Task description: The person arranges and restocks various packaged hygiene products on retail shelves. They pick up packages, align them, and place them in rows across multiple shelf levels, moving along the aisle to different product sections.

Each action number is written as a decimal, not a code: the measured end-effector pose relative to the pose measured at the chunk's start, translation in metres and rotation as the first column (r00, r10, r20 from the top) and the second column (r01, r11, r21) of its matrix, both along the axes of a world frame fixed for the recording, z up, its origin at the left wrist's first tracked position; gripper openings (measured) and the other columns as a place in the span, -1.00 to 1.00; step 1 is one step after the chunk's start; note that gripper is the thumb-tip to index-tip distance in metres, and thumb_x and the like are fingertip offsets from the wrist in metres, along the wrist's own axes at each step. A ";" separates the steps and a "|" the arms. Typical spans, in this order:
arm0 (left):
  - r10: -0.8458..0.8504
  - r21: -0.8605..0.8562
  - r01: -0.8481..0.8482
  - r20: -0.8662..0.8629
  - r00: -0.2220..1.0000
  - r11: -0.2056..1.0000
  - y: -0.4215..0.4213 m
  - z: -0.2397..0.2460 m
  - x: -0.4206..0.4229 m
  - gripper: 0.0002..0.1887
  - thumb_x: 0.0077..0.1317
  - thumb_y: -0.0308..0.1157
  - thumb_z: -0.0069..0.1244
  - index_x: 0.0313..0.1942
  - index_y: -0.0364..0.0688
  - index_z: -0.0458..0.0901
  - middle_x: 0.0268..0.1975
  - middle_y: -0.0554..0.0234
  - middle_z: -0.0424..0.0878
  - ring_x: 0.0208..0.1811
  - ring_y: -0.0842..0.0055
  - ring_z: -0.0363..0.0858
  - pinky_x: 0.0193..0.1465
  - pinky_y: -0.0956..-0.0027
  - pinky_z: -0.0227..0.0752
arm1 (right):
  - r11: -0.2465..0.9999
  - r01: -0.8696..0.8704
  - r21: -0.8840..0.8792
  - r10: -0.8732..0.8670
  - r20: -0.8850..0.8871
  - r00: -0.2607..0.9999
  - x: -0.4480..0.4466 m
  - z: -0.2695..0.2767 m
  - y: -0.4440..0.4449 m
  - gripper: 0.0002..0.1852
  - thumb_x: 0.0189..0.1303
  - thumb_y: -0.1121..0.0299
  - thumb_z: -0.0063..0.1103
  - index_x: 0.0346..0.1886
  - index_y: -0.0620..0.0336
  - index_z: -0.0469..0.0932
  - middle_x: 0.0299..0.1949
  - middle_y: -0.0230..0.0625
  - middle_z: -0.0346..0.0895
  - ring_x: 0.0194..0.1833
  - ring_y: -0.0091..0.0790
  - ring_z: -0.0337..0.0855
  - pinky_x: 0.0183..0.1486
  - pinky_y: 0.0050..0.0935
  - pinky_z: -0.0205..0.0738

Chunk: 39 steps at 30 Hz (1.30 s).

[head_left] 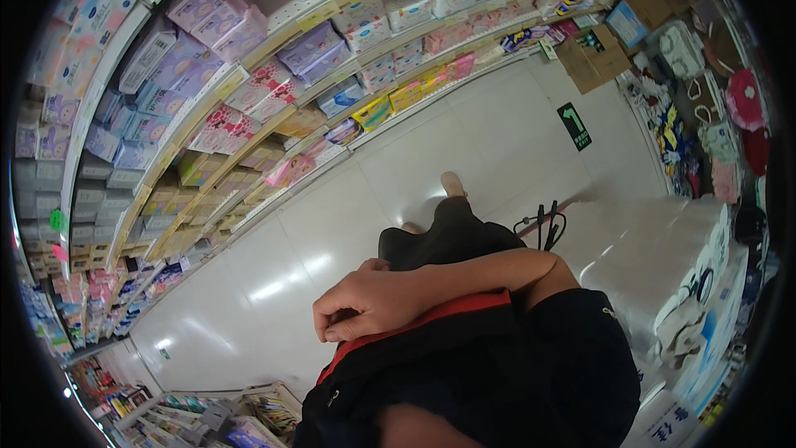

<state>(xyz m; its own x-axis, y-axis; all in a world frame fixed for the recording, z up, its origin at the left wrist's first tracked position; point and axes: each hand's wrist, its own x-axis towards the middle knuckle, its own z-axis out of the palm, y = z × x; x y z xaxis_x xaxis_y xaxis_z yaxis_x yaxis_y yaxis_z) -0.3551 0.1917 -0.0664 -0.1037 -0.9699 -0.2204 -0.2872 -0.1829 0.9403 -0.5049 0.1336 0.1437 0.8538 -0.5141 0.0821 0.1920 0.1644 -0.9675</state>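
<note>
My right hand (367, 305) lies across the front of my body at waist height, with the forearm coming in from the right. Its fingers are loosely curled and the thumb tip is close to the index finger. I see no object in it. The hand is nearest to my dark shirt with its red trim (429, 314). My left hand is out of view. Before me, beyond my dark trousers (435, 236), is the pale tiled floor (398, 149). Past it stands a long shelf unit (323, 99) stacked with packs of sanitary pads and tissue-like packets.
An open cardboard box (594, 59) stands at the aisle's far right end. Textile goods (671, 130) sit near it. A glossy, pale-topped surface (647, 255) is close on my right, with black cords (547, 227) by its edge. A green exit sign (574, 127) marks the floor.
</note>
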 end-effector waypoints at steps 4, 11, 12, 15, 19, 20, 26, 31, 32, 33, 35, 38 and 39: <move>-0.108 -0.086 0.116 0.089 0.990 0.990 -0.011 0.013 0.002 -0.72 0.31 -0.49 0.08 -0.01 -0.40 0.60 -0.03 -0.18 0.67 0.07 0.07 0.63 0.12 0.16 0.47 | 0.987 0.159 -0.019 -0.159 0.015 0.987 -0.014 -0.004 -0.004 -0.84 0.34 0.33 0.17 -0.20 0.24 0.60 -0.36 -0.33 0.66 -0.33 -0.51 0.61 -0.19 -0.45 0.46; -0.379 -0.207 0.473 0.371 0.848 0.856 -0.078 0.034 -0.023 -0.71 0.31 -0.50 0.07 0.01 -0.43 0.59 0.00 -0.21 0.66 0.10 0.05 0.62 0.14 0.15 0.47 | 0.865 0.502 -0.014 -0.501 -0.095 0.860 -0.093 -0.026 -0.052 -0.73 0.32 0.22 0.16 -0.24 0.28 0.61 -0.39 -0.25 0.65 -0.31 -0.34 0.65 -0.18 -0.32 0.51; -0.488 0.056 0.510 0.393 0.779 0.859 -0.092 0.039 -0.030 -0.64 0.32 -0.54 0.03 0.11 -0.47 0.51 0.09 -0.24 0.60 0.20 0.02 0.55 0.20 0.14 0.42 | 0.843 0.533 -0.076 -0.538 -0.130 0.833 -0.107 -0.031 -0.060 -0.76 0.34 0.26 0.16 -0.21 0.27 0.60 -0.37 -0.26 0.65 -0.31 -0.34 0.65 -0.18 -0.34 0.50; -0.575 0.124 0.579 0.403 0.712 0.805 -0.136 0.052 -0.069 -0.62 0.33 -0.56 0.00 0.14 -0.46 0.49 0.14 -0.23 0.57 0.25 0.06 0.52 0.24 0.17 0.39 | 0.729 0.668 -0.148 -0.684 -0.124 0.719 -0.150 -0.043 -0.084 -0.78 0.35 0.27 0.15 -0.19 0.25 0.59 -0.35 -0.23 0.64 -0.30 -0.23 0.66 -0.18 -0.31 0.50; -0.476 -0.167 0.532 0.284 0.832 0.830 -0.215 0.040 -0.160 -0.59 0.35 -0.53 0.01 0.19 -0.42 0.45 0.14 -0.07 0.56 0.22 0.21 0.54 0.25 0.22 0.40 | 0.573 0.800 -0.179 -0.818 -0.072 0.571 -0.206 -0.066 -0.126 -0.81 0.31 0.27 0.16 -0.25 0.21 0.58 -0.33 -0.19 0.64 -0.25 -0.09 0.66 -0.18 -0.23 0.50; -0.459 -0.171 0.511 0.269 0.846 0.842 -0.235 0.035 -0.181 -0.59 0.35 -0.52 0.01 0.20 -0.41 0.44 0.14 -0.05 0.56 0.21 0.23 0.54 0.25 0.23 0.40 | 0.507 0.849 -0.148 -0.862 -0.073 0.502 -0.223 -0.075 -0.140 -0.82 0.28 0.28 0.15 -0.27 0.20 0.59 -0.33 -0.17 0.64 -0.24 -0.07 0.67 -0.17 -0.18 0.50; -0.328 -0.113 0.344 0.137 0.935 0.932 -0.373 0.004 -0.287 -0.56 0.41 -0.44 0.04 0.25 -0.29 0.37 0.18 0.15 0.51 0.20 0.46 0.49 0.26 0.31 0.35 | 0.218 0.975 -0.033 -0.967 -0.139 0.212 -0.340 -0.158 -0.195 -0.82 0.28 0.31 0.14 -0.26 0.23 0.59 -0.37 -0.16 0.61 -0.32 -0.14 0.64 -0.21 -0.19 0.50; -0.064 -0.207 0.027 -0.175 0.982 0.978 -0.475 -0.024 -0.348 -0.42 0.44 -0.27 0.07 0.37 -0.21 0.23 0.35 0.28 0.35 0.34 0.52 0.31 0.43 0.26 0.11 | 0.135 0.990 0.042 -0.955 -0.262 0.141 -0.403 -0.225 -0.203 -0.86 0.37 0.38 0.16 -0.19 0.28 0.55 -0.42 -0.27 0.60 -0.42 -0.44 0.57 -0.28 -0.44 0.47; -0.061 -0.199 0.024 -0.182 0.981 0.980 -0.489 -0.026 -0.350 -0.41 0.45 -0.24 0.04 0.38 -0.19 0.21 0.37 0.29 0.33 0.37 0.51 0.28 0.45 0.25 0.06 | 0.133 0.990 0.051 -0.953 -0.269 0.142 -0.407 -0.236 -0.204 -0.86 0.38 0.38 0.16 -0.18 0.29 0.55 -0.41 -0.28 0.60 -0.41 -0.45 0.57 -0.27 -0.45 0.47; -0.077 -0.206 0.035 -0.203 0.976 0.978 -0.502 -0.027 -0.351 -0.40 0.47 -0.20 0.00 0.40 -0.17 0.19 0.38 0.30 0.31 0.39 0.50 0.25 0.48 0.24 0.01 | 0.129 0.990 0.059 -0.951 -0.277 0.140 -0.409 -0.246 -0.206 -0.86 0.39 0.38 0.15 -0.18 0.29 0.55 -0.41 -0.28 0.60 -0.41 -0.46 0.57 -0.27 -0.45 0.47; -0.093 -0.202 0.037 -0.273 0.957 0.979 -0.531 -0.030 -0.355 -0.40 0.50 -0.13 -0.07 0.43 -0.13 0.16 0.42 0.30 0.26 0.43 0.49 0.20 0.51 0.22 -0.05 | 0.168 0.977 0.129 -0.930 -0.307 0.200 -0.406 -0.263 -0.212 -0.85 0.39 0.37 0.14 -0.19 0.27 0.55 -0.40 -0.27 0.61 -0.38 -0.39 0.59 -0.27 -0.41 0.47; -0.072 -0.179 0.006 -0.367 0.927 0.984 -0.568 -0.034 -0.360 -0.39 0.53 -0.05 -0.18 0.46 -0.08 0.12 0.50 0.27 0.15 0.50 0.47 0.09 0.55 0.21 -0.14 | 0.188 0.957 0.223 -0.924 -0.291 0.249 -0.397 -0.287 -0.218 -0.86 0.36 0.34 0.16 -0.21 0.21 0.55 -0.39 -0.23 0.62 -0.36 -0.24 0.65 -0.26 -0.32 0.49; -0.067 -0.188 -0.005 -0.380 0.923 0.982 -0.577 -0.037 -0.363 -0.38 0.53 -0.03 -0.21 0.48 -0.06 0.10 0.53 0.25 0.09 0.53 0.46 0.02 0.57 0.20 -0.19 | 0.162 0.962 0.221 -0.929 -0.296 0.224 -0.394 -0.296 -0.221 -0.87 0.36 0.35 0.16 -0.21 0.21 0.55 -0.39 -0.24 0.62 -0.36 -0.25 0.65 -0.25 -0.33 0.50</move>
<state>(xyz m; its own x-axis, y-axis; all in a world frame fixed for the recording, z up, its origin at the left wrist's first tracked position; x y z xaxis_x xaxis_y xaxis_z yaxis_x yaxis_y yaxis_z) -0.7177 -0.3857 -0.1031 -0.1754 -0.9843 0.0217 0.0987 0.0043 0.9951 -0.8989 -0.0875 -0.1523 -0.3158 -0.9034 -0.2899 0.3532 0.1716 -0.9197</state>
